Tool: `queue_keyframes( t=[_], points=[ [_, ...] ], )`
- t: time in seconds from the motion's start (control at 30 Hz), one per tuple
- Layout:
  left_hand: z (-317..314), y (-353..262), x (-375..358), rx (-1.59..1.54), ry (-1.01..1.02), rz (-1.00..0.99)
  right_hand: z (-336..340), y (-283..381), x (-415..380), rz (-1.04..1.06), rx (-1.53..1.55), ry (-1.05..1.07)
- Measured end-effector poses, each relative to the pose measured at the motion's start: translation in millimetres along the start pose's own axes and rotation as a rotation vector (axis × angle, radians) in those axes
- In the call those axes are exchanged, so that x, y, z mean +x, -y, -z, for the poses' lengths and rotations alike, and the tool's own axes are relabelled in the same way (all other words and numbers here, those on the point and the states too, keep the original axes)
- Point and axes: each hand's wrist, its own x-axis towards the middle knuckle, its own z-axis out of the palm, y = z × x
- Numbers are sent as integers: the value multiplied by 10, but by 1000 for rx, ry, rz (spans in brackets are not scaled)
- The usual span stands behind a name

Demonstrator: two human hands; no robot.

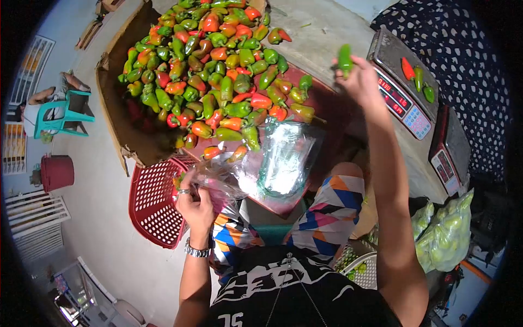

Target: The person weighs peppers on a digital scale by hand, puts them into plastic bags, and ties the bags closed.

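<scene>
My right hand (360, 82) is raised at the upper right, its fingers closed on a green pepper (345, 59) just left of a digital scale (381, 46). On the scale's plate lie a red pepper (407, 68) and two green ones (418, 79). Low on the left, my left hand (194, 206) grips a clear plastic bag (220, 177); a bit of red and green shows by its fingertips, too small to name. A stack of clear bags (286, 158) lies on the red board (321, 136), beside a large heap of red and green peppers (218, 71).
A torn cardboard box (117, 109) borders the heap. Below it stands a red perforated basket (155, 201). A second scale (447, 163) and filled bags of green produce (447, 231) are at right. A teal chair (65, 111) stands far left.
</scene>
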Motion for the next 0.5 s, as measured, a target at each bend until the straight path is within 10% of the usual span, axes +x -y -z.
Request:
queue_keyframes(
  t=[0.13,0.27,0.5],
  points=[
    [-37,11,4,-50,2,-6,606,728,-399,177,-174,-203],
    [10,100,-29,-47,73,51,1548,1173,-675,682,-1527,-843],
    [-23,16,0,-28,72,24,2280,1532,-876,574,-1883,-833]
  ],
)
